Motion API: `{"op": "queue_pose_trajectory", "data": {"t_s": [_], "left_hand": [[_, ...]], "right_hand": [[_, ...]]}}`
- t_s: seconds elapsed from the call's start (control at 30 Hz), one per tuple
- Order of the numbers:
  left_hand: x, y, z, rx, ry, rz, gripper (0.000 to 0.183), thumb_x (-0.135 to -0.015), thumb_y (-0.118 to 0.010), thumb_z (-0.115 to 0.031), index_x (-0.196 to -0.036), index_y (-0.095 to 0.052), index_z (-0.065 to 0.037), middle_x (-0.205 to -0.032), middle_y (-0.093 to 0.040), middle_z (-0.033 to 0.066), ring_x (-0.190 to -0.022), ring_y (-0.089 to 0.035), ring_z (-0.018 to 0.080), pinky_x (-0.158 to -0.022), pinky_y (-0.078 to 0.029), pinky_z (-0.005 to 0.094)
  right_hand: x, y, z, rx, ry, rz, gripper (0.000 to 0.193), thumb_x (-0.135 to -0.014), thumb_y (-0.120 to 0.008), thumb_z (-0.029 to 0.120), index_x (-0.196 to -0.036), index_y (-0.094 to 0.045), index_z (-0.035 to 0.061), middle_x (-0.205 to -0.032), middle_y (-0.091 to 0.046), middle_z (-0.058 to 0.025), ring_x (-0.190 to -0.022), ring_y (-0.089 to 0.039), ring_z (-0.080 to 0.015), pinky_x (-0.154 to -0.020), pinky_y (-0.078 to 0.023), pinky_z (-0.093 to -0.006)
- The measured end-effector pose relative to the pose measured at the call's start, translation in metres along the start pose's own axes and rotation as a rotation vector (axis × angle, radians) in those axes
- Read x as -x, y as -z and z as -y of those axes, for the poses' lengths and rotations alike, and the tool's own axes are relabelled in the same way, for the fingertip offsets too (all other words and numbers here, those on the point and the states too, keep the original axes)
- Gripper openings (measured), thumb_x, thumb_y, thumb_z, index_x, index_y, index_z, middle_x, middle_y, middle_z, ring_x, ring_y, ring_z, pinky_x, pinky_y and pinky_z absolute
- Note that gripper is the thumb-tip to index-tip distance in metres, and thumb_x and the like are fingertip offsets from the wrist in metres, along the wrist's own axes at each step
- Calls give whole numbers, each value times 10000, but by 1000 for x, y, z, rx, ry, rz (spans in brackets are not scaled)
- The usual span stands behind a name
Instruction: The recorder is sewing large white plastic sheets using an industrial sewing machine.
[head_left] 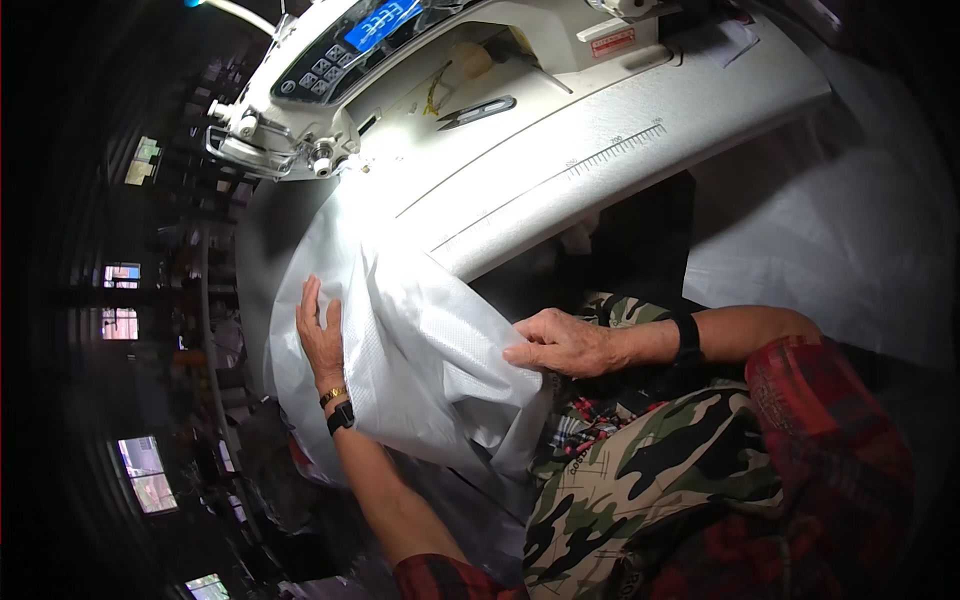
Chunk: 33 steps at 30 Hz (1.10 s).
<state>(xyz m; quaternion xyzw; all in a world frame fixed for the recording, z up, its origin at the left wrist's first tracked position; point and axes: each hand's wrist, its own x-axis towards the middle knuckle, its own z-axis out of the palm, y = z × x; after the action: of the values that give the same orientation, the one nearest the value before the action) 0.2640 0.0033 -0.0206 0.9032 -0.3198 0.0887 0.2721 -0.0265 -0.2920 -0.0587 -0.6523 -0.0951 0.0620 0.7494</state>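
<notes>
A large piece of white woven fabric (430, 330) drapes from the sewing machine's needle area down over my lap. My left hand (320, 338) lies flat on its left part, fingers stretched out toward the machine. At the fabric's right edge, my right hand (562, 342) pinches the cloth between thumb and fingers. The sewing machine (330, 80) stands at the top, its lit blue display (382, 22) facing me. Bright light washes out the spot where the fabric meets the needle, so the stitching there cannot be made out.
Thread snips (478, 112) lie on the machine bed (560, 180), close to a yellow thread scrap (434, 92). A printed ruler scale (615, 150) runs along the bed's front. More white material (800, 240) hangs at the right. Windows show in the dark room at left.
</notes>
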Motion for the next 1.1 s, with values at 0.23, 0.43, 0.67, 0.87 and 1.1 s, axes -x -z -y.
{"op": "queue_pose_trajectory", "data": {"t_s": [0.23,0.43,0.67,0.87,1.1], "left_hand": [[-1,3,-9,-27,1,4,484,-914,-620,-299,-1335,-553,-69,-1446,-511,101,-1384,-412,283,-1188,-206,472],[4,3,-12,-116,-24,-47,492,-901,-660,-311,-1310,-567,-54,-1426,-531,90,-1372,-432,267,-1180,-233,475],[4,3,-18,-218,-21,-76,546,-888,-668,-435,-1294,-577,-83,-1407,-546,72,-1379,-423,231,-1188,-242,463],[6,8,-23,-217,-6,-79,605,-864,-659,-523,-1289,-581,-100,-1407,-542,68,-1375,-427,219,-1193,-251,451],[7,8,-27,-214,-15,-111,618,-858,-663,-540,-1263,-604,-78,-1389,-559,85,-1363,-444,224,-1183,-267,443]], "right_hand": [[-10,17,34,558,85,-65,390,-952,-576,351,-776,-617,5,-654,-605,-194,-635,-611,-357,-622,-472,-438],[-41,35,70,941,285,-246,288,-938,-606,300,-810,-653,46,-670,-622,-172,-662,-629,-375,-618,-495,-441],[-84,43,85,895,246,-364,184,-897,-659,198,-865,-678,17,-739,-663,-128,-652,-649,-269,-621,-508,-361],[-120,44,81,968,180,-430,169,-898,-659,183,-866,-688,20,-725,-664,-93,-625,-638,-209,-617,-503,-330],[-149,44,81,1065,56,-413,228,-946,-636,210,-924,-668,-14,-743,-642,-51,-670,-560,-102,-629,-465,-255]]}}
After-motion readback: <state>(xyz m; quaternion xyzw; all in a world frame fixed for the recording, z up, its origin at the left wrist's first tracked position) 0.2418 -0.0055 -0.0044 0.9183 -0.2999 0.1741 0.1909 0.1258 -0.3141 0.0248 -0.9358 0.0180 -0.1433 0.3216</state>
